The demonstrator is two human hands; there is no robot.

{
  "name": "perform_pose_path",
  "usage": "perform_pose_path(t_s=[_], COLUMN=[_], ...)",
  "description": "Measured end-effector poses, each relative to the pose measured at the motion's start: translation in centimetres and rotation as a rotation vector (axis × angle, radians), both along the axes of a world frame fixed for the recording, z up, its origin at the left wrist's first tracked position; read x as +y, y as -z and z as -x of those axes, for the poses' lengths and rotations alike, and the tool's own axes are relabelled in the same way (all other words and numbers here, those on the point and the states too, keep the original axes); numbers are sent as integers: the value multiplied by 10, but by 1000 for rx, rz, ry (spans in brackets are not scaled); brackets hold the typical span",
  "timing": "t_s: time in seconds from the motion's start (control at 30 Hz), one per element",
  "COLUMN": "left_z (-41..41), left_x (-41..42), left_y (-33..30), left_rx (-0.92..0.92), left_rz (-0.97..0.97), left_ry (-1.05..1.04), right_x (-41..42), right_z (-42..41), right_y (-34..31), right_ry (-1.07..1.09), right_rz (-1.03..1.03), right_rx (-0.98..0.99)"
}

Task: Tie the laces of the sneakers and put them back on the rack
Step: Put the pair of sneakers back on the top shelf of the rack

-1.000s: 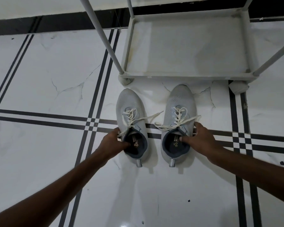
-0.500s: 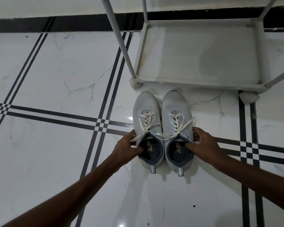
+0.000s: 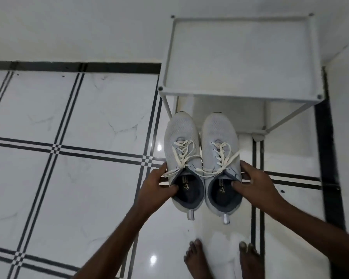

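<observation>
Two light grey sneakers are held side by side above the floor, toes pointing at the rack. My left hand (image 3: 156, 185) grips the left sneaker (image 3: 180, 137) at its collar, thumb inside the opening. My right hand (image 3: 254, 183) grips the right sneaker (image 3: 219, 129) the same way. Cream laces (image 3: 199, 158) hang loose and cross between the two shoes. The white rack (image 3: 240, 95) stands just beyond the toes, its top shelf bare, a lower shelf partly hidden beneath it.
White marble floor (image 3: 79, 188) with black line bands spreads to the left. A white wall (image 3: 69, 27) with a dark skirting runs behind the rack. My bare feet (image 3: 195, 258) stand below the shoes. A dark strip runs along the right of the rack.
The sneakers went from apart on the floor to pressed together, then lifted off the floor in both hands. The view has risen, so the rack's top shelf and my feet show.
</observation>
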State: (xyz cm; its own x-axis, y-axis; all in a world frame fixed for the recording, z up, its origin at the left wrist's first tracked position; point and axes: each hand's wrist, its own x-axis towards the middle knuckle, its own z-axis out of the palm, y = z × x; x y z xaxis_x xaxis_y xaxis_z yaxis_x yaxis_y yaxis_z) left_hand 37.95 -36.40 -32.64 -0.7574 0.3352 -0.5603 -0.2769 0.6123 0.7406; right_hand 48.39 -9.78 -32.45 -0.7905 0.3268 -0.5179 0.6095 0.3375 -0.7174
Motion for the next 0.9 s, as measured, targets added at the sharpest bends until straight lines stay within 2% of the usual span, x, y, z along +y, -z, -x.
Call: perform_pose_path(t_s=[0.3, 0.47, 0.7, 0.9], left_z=[13, 45, 109, 176], left_x=[20, 45, 104, 168], left_y=[-242, -330, -381, -359], left_rx=[110, 192, 235, 216], left_rz=[-95, -123, -135, -126], left_ry=[-1, 57, 119, 122], right_x=[12, 28, 82, 141], right_z=[6, 27, 79, 147], right_y=[-243, -330, -366, -334], right_ry=[148, 183, 253, 310], right_rz=[-15, -35, -90, -68], right_rx=[167, 271, 275, 232])
